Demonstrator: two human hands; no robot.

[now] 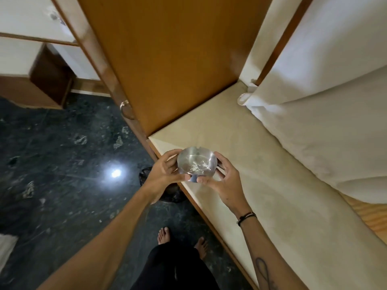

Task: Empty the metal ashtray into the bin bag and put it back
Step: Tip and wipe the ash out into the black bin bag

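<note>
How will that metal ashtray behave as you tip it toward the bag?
The metal ashtray looks rigid and thin-walled, so probably light. Its polished sides may be slippery, hence the left hand and right hand both gripping. The loose ash should slide out readily.

Your room is dim, with soft light all over. One bright white spot of glare shines on the dark floor [115, 173] at the lower left of the middle; it looks like a lamp above bouncing back. The white curtain [326, 65] at the upper right is the brightest part. The metal ashtray [196, 164] in the middle gleams a little. Your lens bends straight lines near the edges, and the upper left looks smeared.
</note>
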